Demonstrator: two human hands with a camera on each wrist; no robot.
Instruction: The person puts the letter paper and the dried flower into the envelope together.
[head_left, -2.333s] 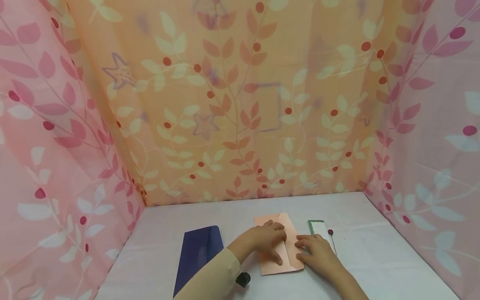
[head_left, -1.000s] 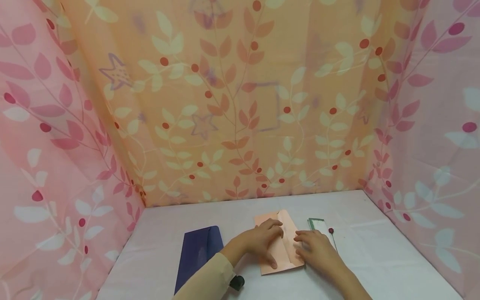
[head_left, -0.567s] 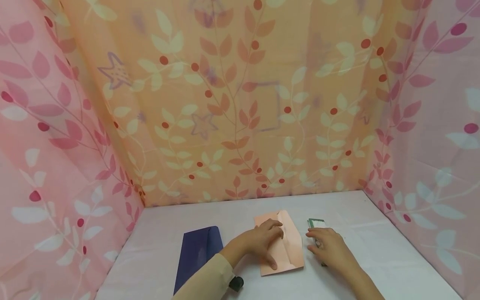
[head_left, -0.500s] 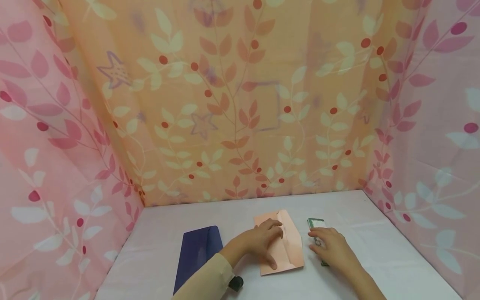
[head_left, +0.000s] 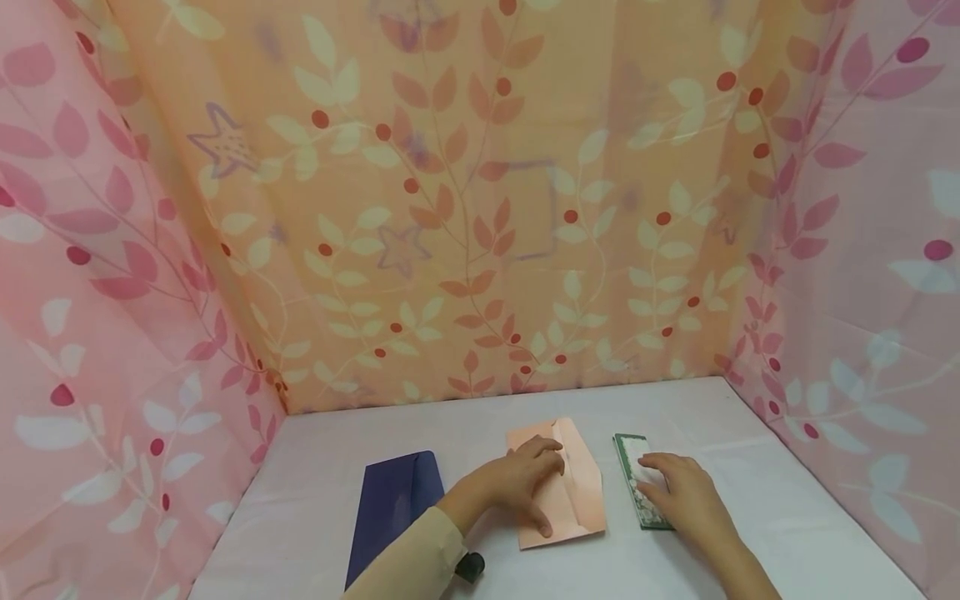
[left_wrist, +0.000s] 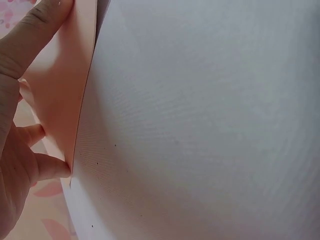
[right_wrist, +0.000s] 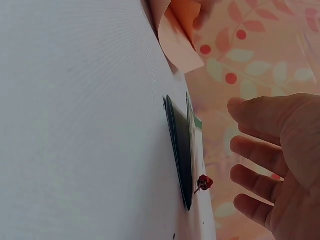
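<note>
A peach envelope [head_left: 581, 483] lies on the table with its flap folded out to the right. My left hand [head_left: 525, 483] rests on it with thumb and fingers spread; in the left wrist view, fingertips touch the envelope [left_wrist: 60, 100]. To its right lies a folded card [head_left: 628, 467] with a green border and white, patterned front. My right hand [head_left: 686, 492] hovers over the card's right side, fingers loosely bent and nothing between them. In the right wrist view the card [right_wrist: 182, 145] stands slightly ajar, and a small red flower [right_wrist: 204, 182] on a thin stem shows beside it.
A dark blue envelope [head_left: 393, 508] lies at the left, partly under the left sleeve [head_left: 420, 554]. A small black object [head_left: 471, 567] sits by the left wrist. Patterned curtains [head_left: 450, 208] stand behind the white table [head_left: 330, 433] and on both sides.
My right hand has let go of the peach envelope's right edge and moved right, over the card. It now covers the red flower in the head view. My left hand stays on the envelope.
</note>
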